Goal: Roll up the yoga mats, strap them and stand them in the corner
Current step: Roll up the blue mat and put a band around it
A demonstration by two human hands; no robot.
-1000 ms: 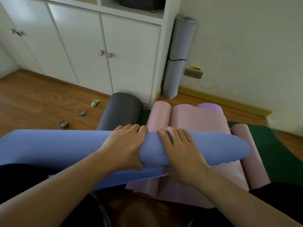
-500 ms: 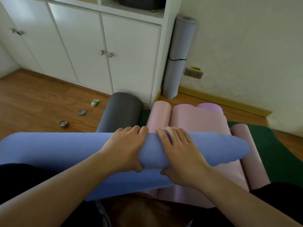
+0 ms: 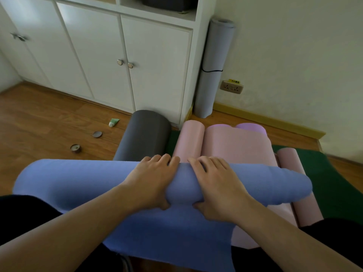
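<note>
Head view: my left hand (image 3: 151,181) and right hand (image 3: 218,185) are gripping the blue mat roll (image 3: 78,181) — fingers curled over. Its loose flap (image 3: 167,236) is trailing toward six o'clock.

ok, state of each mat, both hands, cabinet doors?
Blue mat: partly rolled, tail loose.
Left hand: gripping the blue roll.
Right hand: gripping it too.
Grey mat in corner: rolled, strapped, upright.
Dark grey mat: rolled, lying down.
Cabinet doors: closed.
</note>
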